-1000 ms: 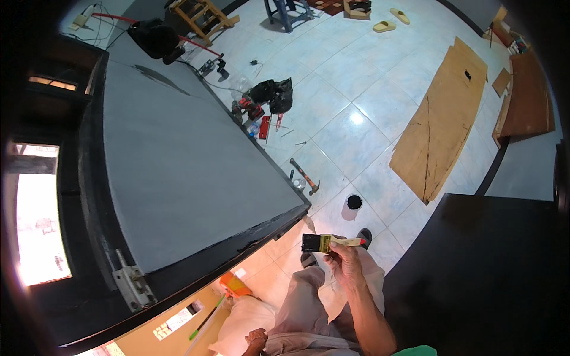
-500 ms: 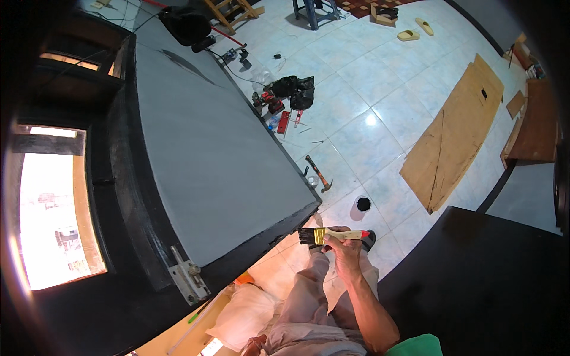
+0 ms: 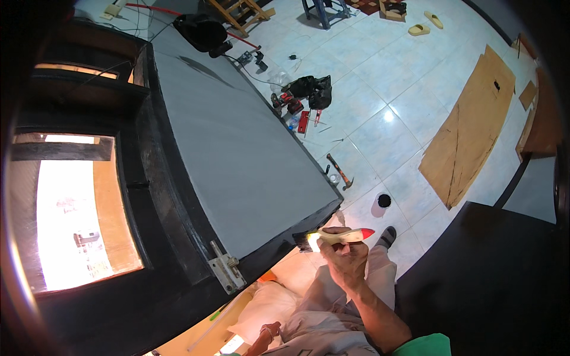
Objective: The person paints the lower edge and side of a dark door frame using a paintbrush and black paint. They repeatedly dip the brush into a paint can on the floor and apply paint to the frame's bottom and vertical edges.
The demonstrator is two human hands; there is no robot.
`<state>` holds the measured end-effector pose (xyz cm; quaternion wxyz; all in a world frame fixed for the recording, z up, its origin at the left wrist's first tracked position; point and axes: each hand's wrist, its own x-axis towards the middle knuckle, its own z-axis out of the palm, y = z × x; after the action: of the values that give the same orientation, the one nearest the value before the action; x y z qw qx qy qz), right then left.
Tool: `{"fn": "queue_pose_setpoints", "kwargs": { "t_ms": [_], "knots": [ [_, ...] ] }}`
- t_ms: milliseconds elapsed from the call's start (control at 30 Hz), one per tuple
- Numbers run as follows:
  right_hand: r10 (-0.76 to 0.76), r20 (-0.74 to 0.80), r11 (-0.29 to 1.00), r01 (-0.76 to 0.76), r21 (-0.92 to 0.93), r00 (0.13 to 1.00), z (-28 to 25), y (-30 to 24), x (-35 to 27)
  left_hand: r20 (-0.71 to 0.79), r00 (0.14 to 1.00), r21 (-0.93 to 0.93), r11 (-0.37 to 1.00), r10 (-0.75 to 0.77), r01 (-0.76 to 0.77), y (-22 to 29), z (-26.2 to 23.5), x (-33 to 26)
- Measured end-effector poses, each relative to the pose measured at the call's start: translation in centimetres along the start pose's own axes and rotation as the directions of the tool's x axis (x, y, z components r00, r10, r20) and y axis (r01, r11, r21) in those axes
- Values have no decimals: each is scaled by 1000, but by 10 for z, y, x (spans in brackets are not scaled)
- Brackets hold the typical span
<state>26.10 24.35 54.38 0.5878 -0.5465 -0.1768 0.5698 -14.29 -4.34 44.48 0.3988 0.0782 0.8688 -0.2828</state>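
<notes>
My right hand (image 3: 344, 258) is closed around the pale wooden handle of a paintbrush (image 3: 341, 237), which has a red tip and dark bristles. The bristles point left and overlap the black edge of a panelled door (image 3: 279, 252); whether they touch it I cannot tell. Low beside my lap is my left hand (image 3: 270, 330), its fingers mostly hidden and no object visible in it. A metal bolt latch (image 3: 227, 270) is fixed to the door's black frame. On the floor beyond my right hand stands a small cup of black paint (image 3: 384, 200).
A hammer (image 3: 340, 171) lies on the tiles by the door's far corner. Further off are red power tools (image 3: 288, 102) and a black plastic bag (image 3: 320, 92). A brown board (image 3: 469, 130) lies at right, with a black surface (image 3: 475, 273) nearer me.
The view has shifted, so the door and floor items appear further right. My right hand and the brush have come closer over the door's edge. More of my left hand shows.
</notes>
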Motion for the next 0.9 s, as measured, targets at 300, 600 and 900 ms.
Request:
{"fn": "queue_pose_setpoints", "kwargs": {
  "t_ms": [300,600,900],
  "knots": [
    [74,158,927,-127,354,985,24,-80,-27,17,1000,-12,1000,-9,9,5,-16,4],
    [345,295,787,-446,426,891,38,-72,-9,45,999,-62,998,8,-6,-1,-8,25],
    [418,283,733,-504,457,864,51,-71,-9,47,999,-44,999,2,0,10,-14,-11]
  ]
}}
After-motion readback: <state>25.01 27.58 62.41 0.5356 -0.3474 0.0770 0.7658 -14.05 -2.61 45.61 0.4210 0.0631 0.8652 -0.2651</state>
